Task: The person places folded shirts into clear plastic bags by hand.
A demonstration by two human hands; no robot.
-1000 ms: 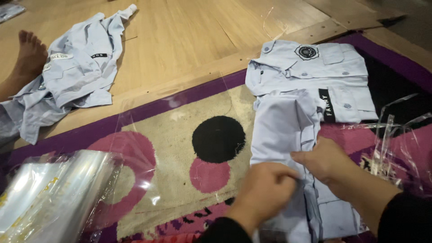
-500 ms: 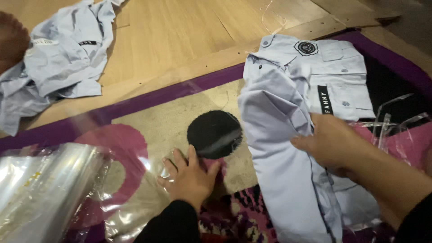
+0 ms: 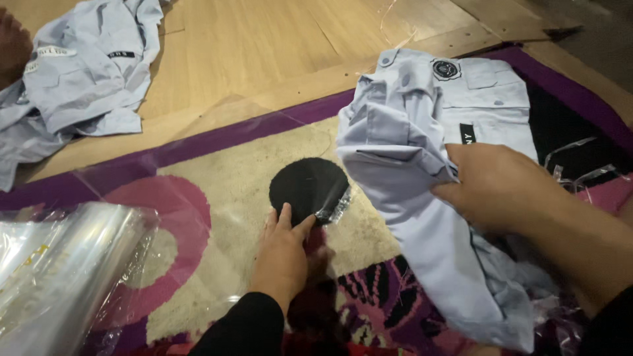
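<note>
Head view looks down on your patterned rug (image 3: pixel 217 217), purple-bordered with pink, beige and black shapes, laid over the wooden floor (image 3: pixel 250 46); it serves as the work surface, so everything near you lies flat on it. At the right, the folded pale-blue shirt (image 3: pixel 402 171) lies partly over a second folded shirt (image 3: pixel 488 92) of the same kind, its sleeve doubled across the body to keep the fold narrow; your right hand (image 3: pixel 501 188) presses on it, fingers together and curled over the cloth with the thumb tucked at the fold, seemingly to stop it springing open. Far left, a crumpled shirt (image 3: pixel 72 72) lies on the bare boards. Near left sits a stack of clear plastic bags (image 3: pixel 59 277), within easy reach. Your left hand (image 3: pixel 283 254) lies flat, fingers slightly spread, pinning a single clear bag (image 3: pixel 217 198) against the rug; its taped edge (image 3: pixel 336 206) glints just beyond your fingertips.
</note>
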